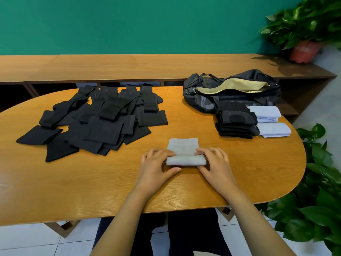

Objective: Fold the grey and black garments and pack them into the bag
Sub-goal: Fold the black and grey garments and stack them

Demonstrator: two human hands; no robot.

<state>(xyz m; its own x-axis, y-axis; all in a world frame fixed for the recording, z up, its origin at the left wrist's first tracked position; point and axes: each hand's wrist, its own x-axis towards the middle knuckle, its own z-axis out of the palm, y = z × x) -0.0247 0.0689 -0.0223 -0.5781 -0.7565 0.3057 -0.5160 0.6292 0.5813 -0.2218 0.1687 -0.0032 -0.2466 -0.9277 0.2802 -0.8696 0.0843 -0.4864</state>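
One oval worktop of warm, grained wood filled the view, with a long wooden bench running behind it against a green wall. On the worktop's left sprawled one loose heap of black garments, flat matte rectangles and pointed ends too overlapped to count. At the far right lay one black bag, soft and slumped, its zip gaping to show a tan lining. Two leafy green plants stood on the right: a potted plant in a reddish pot on the bench, and a floor plant beside the worktop's rounded end. Just in front of the bag sat one neat black stack of folded pieces, and touching its right side, two pale grey bundles, smooth and rounded at the folds. Front and centre lay one grey garment, soft and half doubled over. The left hand pinched its left edge, the right hand its right edge. Each grip was curled on the fold, with the thumb at the near side.
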